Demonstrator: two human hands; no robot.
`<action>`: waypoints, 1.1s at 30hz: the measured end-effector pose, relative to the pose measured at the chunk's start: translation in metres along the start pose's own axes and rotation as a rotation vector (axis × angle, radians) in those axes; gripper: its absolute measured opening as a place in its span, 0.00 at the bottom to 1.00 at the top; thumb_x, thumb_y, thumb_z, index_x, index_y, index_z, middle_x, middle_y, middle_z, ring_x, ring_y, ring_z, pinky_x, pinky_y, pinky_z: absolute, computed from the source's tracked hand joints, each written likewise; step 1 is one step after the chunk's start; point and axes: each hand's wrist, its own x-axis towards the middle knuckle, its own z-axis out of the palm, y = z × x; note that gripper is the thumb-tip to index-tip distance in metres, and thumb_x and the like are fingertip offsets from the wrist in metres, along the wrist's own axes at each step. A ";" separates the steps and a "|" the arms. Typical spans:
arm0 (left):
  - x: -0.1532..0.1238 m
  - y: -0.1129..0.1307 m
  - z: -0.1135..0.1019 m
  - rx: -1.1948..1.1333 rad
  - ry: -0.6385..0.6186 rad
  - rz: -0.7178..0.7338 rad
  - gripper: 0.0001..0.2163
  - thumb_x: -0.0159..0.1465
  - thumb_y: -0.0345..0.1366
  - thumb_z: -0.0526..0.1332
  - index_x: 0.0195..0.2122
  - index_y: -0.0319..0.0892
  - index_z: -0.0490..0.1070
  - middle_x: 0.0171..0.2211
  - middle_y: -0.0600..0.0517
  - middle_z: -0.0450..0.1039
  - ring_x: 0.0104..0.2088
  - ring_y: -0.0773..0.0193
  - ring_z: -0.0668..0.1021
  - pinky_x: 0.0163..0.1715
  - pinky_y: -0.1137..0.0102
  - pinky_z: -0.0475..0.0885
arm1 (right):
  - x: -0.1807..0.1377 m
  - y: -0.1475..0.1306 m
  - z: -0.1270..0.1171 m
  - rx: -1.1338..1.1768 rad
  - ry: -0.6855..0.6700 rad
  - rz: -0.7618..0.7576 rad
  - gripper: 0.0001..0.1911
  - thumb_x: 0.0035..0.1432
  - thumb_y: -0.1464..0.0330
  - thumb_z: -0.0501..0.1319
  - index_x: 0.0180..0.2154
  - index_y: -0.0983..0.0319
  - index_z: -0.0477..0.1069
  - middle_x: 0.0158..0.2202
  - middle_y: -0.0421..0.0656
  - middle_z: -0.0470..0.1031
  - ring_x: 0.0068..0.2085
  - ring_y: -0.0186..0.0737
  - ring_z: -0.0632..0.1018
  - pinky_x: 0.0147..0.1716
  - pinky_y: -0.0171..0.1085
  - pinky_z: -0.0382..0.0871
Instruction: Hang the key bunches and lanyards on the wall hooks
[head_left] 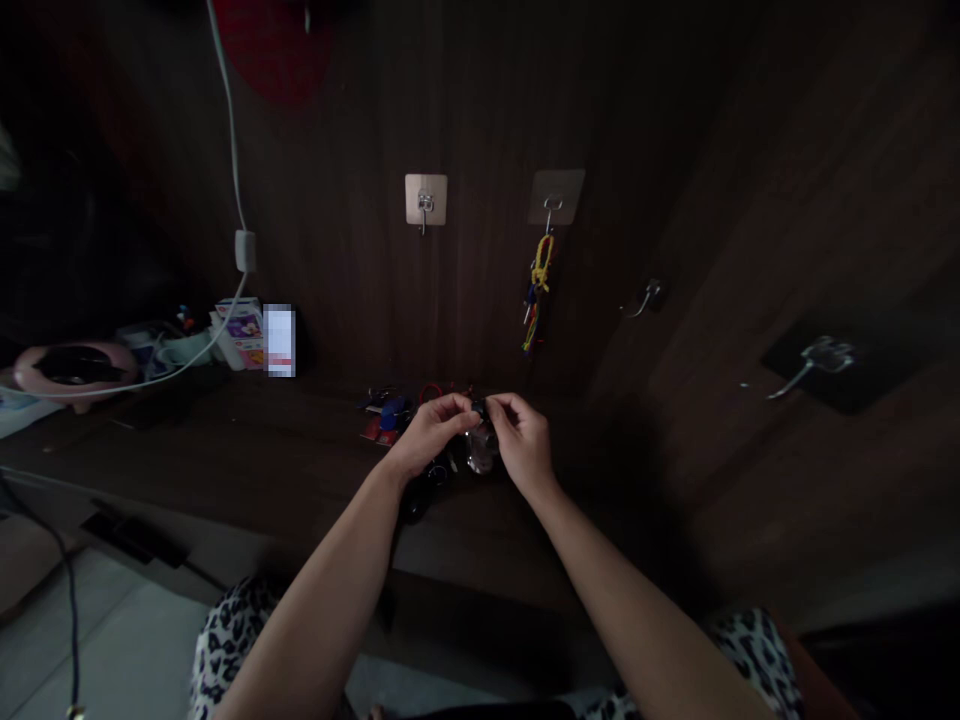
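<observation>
My left hand (pixel 433 432) and my right hand (pixel 522 438) meet over a dark wooden shelf (pixel 247 450). Both are closed in a pinch on a small dark object (pixel 480 410) held between their fingertips. Shiny metal parts, perhaps keys or a key ring (pixel 480 455), hang below it between the hands. The light is too dim to name it firmly. Behind the left hand lies a small heap of items (pixel 390 412), blue and red among them.
Two adhesive hooks are stuck on the dark wall: a bare one (pixel 425 200) and one (pixel 555 197) holding a colourful cord bundle (pixel 538 290). More hooks (pixel 814 360) sit on the right wall. A white cable (pixel 229 150), small boxes (pixel 244 335) and a pink dish (pixel 75 368) are at left.
</observation>
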 end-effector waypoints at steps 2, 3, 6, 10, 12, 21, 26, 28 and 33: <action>0.000 0.000 0.000 0.008 -0.004 0.008 0.10 0.52 0.41 0.65 0.28 0.39 0.68 0.23 0.57 0.65 0.25 0.72 0.67 0.28 0.75 0.60 | 0.001 0.000 -0.001 0.042 -0.023 0.013 0.13 0.55 0.59 0.55 0.30 0.61 0.71 0.25 0.40 0.73 0.26 0.36 0.73 0.26 0.32 0.66; 0.000 0.000 0.000 0.011 -0.004 0.010 0.10 0.52 0.40 0.65 0.28 0.39 0.68 0.23 0.57 0.66 0.25 0.72 0.67 0.28 0.75 0.60 | 0.001 0.000 -0.001 0.057 -0.033 0.016 0.13 0.55 0.59 0.55 0.30 0.61 0.71 0.26 0.40 0.74 0.27 0.36 0.73 0.27 0.33 0.66; 0.000 0.000 0.000 0.012 0.003 0.015 0.10 0.53 0.40 0.64 0.28 0.39 0.68 0.23 0.57 0.66 0.25 0.72 0.67 0.28 0.76 0.60 | 0.001 0.000 -0.001 0.085 -0.053 0.019 0.12 0.55 0.59 0.56 0.32 0.61 0.71 0.27 0.40 0.75 0.28 0.36 0.74 0.28 0.33 0.68; 0.001 0.001 0.000 0.029 0.039 0.019 0.09 0.52 0.39 0.65 0.27 0.39 0.68 0.22 0.57 0.64 0.24 0.73 0.65 0.27 0.76 0.60 | 0.000 -0.003 -0.002 0.097 -0.054 0.020 0.12 0.56 0.60 0.55 0.32 0.60 0.72 0.30 0.41 0.76 0.31 0.37 0.74 0.30 0.33 0.68; 0.001 0.002 0.001 0.035 0.059 0.023 0.09 0.52 0.39 0.65 0.27 0.39 0.68 0.22 0.57 0.65 0.24 0.73 0.65 0.26 0.76 0.60 | -0.001 -0.005 -0.002 0.114 -0.057 0.030 0.13 0.56 0.59 0.54 0.33 0.60 0.73 0.32 0.42 0.76 0.32 0.37 0.75 0.30 0.34 0.69; 0.004 0.000 -0.002 0.010 0.137 0.054 0.10 0.51 0.41 0.65 0.27 0.39 0.70 0.23 0.57 0.66 0.23 0.73 0.65 0.26 0.76 0.60 | -0.001 0.001 0.002 0.188 -0.124 0.133 0.11 0.48 0.60 0.61 0.29 0.61 0.72 0.24 0.40 0.75 0.27 0.36 0.74 0.26 0.34 0.68; 0.007 -0.004 -0.004 -0.030 0.167 0.036 0.09 0.52 0.40 0.64 0.27 0.39 0.69 0.22 0.57 0.66 0.23 0.74 0.66 0.26 0.76 0.60 | 0.001 0.001 0.001 0.213 -0.132 0.177 0.10 0.49 0.60 0.60 0.26 0.61 0.71 0.21 0.38 0.72 0.23 0.33 0.71 0.23 0.32 0.66; 0.007 -0.004 -0.005 -0.068 0.178 0.055 0.09 0.53 0.41 0.64 0.28 0.40 0.70 0.23 0.57 0.66 0.24 0.73 0.67 0.27 0.77 0.61 | 0.001 0.001 0.000 0.235 -0.128 0.201 0.11 0.48 0.60 0.61 0.25 0.61 0.70 0.20 0.38 0.72 0.22 0.33 0.71 0.23 0.32 0.66; 0.005 -0.003 -0.004 -0.090 0.152 0.048 0.13 0.54 0.44 0.62 0.37 0.41 0.73 0.27 0.55 0.69 0.27 0.72 0.69 0.29 0.76 0.63 | 0.001 0.000 0.001 0.255 -0.152 0.210 0.11 0.47 0.59 0.62 0.24 0.61 0.70 0.20 0.37 0.71 0.22 0.33 0.70 0.22 0.32 0.64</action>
